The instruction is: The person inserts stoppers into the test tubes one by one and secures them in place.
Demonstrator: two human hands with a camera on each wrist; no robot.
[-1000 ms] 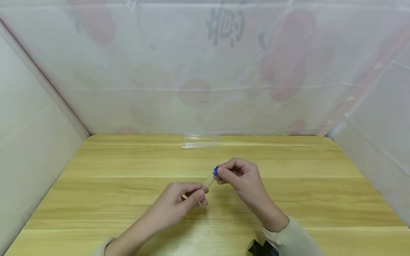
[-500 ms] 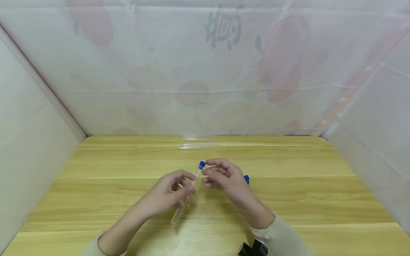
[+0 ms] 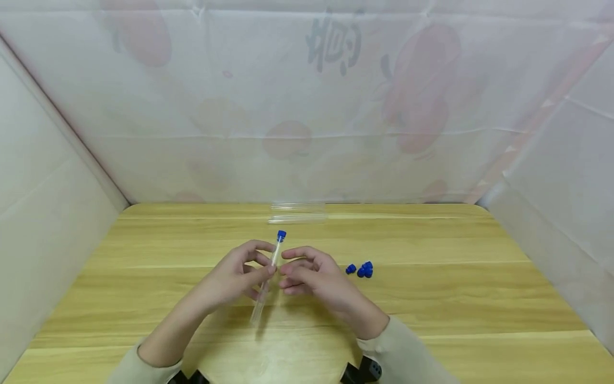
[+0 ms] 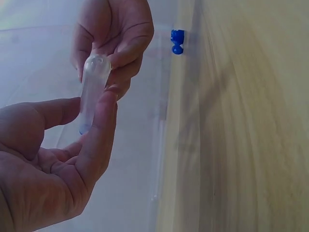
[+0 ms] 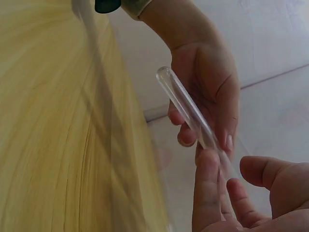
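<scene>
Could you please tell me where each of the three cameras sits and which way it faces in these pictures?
Head: worn high, facing forward and down at the yellow wooden table; both forearms, left hand and right hand show.
Left wrist: behind the left hand, looking along the clear plastic test tube with blue cap toward the right hand.
Right wrist: behind the right hand, facing the left hand.
Shared: all three show the tube; head and left wrist also show loose small blue caps.
</scene>
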